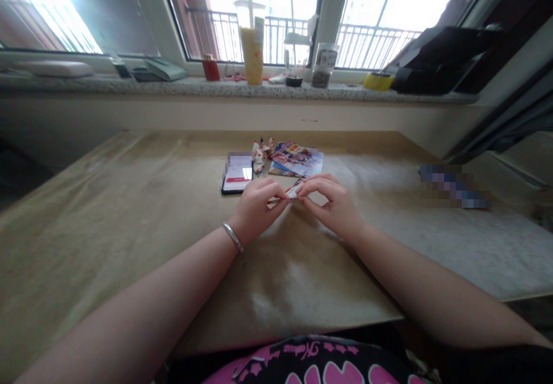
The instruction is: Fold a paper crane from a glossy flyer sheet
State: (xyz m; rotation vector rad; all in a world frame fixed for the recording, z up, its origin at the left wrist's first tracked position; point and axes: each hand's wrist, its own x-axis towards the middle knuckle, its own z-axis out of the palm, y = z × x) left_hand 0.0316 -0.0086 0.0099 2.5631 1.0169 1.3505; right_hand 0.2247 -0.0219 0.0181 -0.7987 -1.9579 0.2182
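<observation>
My left hand (258, 204) and my right hand (330, 201) meet over the middle of the tan table (129, 211). Both pinch a small folded piece of printed paper (292, 192), white with red, held between the fingertips just above the tabletop. A silver bangle (233, 237) circles my left wrist. Just beyond the hands lie a dark phone (237, 175) with a lit screen, a small folded paper figure (260, 155), and a stack of colourful printed sheets (297, 160).
A blurred blue object (453, 186) lies at the table's right side. The stone windowsill (181, 87) behind carries a tall yellow drink cup (252, 41), a red can (211, 67), a jar (322, 64), a yellow item (378, 80) and a dark bag (436, 61).
</observation>
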